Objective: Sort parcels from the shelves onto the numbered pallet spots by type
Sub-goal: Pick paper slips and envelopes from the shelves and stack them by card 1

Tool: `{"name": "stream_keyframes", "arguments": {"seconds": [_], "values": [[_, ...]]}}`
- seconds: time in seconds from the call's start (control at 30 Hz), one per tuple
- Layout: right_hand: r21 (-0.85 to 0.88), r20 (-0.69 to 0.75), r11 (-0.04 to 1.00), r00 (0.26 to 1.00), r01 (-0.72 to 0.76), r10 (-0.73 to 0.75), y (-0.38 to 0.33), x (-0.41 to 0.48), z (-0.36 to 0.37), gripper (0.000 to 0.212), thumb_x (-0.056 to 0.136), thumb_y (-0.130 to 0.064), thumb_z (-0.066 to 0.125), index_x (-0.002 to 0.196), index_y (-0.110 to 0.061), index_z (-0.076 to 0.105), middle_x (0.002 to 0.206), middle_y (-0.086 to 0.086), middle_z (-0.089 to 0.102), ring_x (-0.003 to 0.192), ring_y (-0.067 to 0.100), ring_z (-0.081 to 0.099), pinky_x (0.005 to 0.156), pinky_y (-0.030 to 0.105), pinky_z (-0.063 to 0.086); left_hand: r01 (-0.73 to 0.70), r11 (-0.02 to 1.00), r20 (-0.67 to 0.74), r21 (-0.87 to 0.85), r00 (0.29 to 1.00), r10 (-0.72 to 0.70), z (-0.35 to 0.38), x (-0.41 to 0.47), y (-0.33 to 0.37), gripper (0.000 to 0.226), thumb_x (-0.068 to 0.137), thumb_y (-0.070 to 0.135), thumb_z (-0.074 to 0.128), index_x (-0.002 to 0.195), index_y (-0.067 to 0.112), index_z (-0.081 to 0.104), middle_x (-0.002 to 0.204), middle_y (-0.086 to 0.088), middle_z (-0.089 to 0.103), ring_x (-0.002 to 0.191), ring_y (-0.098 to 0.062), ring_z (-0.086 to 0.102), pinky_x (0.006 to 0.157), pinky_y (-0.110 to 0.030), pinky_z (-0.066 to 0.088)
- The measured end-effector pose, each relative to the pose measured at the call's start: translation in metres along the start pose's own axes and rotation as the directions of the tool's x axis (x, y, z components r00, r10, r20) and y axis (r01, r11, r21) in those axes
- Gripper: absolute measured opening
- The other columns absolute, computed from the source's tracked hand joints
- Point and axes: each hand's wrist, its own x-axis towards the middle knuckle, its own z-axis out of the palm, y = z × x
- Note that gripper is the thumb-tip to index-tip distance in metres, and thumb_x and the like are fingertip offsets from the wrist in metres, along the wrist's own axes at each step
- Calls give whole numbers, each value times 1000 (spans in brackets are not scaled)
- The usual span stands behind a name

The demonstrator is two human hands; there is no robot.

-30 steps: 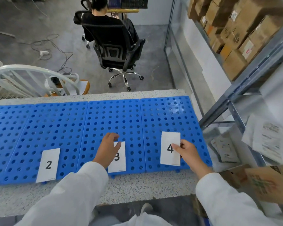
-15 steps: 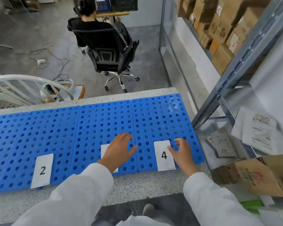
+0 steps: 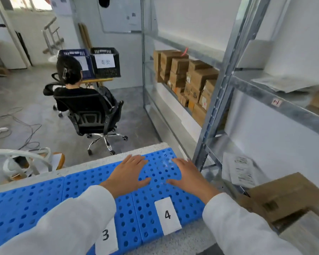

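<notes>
A row of blue perforated pallets (image 3: 44,196) lies on a speckled counter. White number cards lie at its near edge: card 3 (image 3: 107,236), partly under my left sleeve, and card 4 (image 3: 167,216). My left hand (image 3: 129,174) and my right hand (image 3: 188,176) hover flat, fingers spread, over the far end of the pallets, holding nothing. Brown cardboard parcels (image 3: 188,80) are stacked on the metal shelves (image 3: 223,85) to the right. A white bagged parcel (image 3: 241,170) and a brown box (image 3: 285,196) lie on the nearer shelf.
A person sits in a black office chair (image 3: 92,116) beyond the counter, facing two crates (image 3: 92,63). A white chair back (image 3: 20,159) stands at the left. Cables trail on the grey floor (image 3: 17,126).
Both hands have let go of cards 3 and 4 and moved forward over the pallets with fingers spread. My view has lifted toward the shelves.
</notes>
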Motion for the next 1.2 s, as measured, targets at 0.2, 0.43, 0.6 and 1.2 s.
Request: {"name": "stream_keyframes", "arguments": {"seconds": [0.2, 0.43, 0.6, 1.2], "values": [[-98, -160, 987, 981, -124, 108, -29, -27, -82, 78, 87, -59, 56, 148, -21, 25, 151, -3, 32, 138, 22, 29, 111, 34, 26, -206, 978, -146, 11, 968, 206, -68, 42, 18, 84, 82, 71, 26, 150, 21, 27, 154, 7, 32, 145, -10, 23, 118, -26, -2], [-167, -361, 933, 901, -318, 242, -46, -63, -171, 76, 86, -67, 46, 146, -23, 29, 148, 0, 40, 132, 23, 40, 111, 38, 32, -440, 896, -304, 62, 847, 437, -161, 91, 75, 73, 89, 62, 45, 147, 22, 31, 152, 5, 35, 143, -10, 26, 119, -29, 5], [-193, -465, 885, 834, -423, 297, -40, -88, -237, 74, 91, -59, 47, 148, -18, 26, 152, 7, 35, 137, 28, 35, 112, 40, 29, -506, 856, -252, 109, 819, 516, -212, 133, 113, 72, 90, 61, 46, 148, 22, 30, 155, 3, 32, 143, -17, 26, 119, -37, 20], [-163, -460, 774, 742, -611, 489, 58, -30, -340, 52, 96, -31, 51, 137, -3, 36, 136, 15, 39, 126, 30, 42, 96, 40, 40, -468, 819, -240, 332, 798, 553, -257, 285, 217, 58, 94, 55, 43, 140, 20, 42, 143, 1, 46, 133, -20, 41, 112, -37, 33]]}}
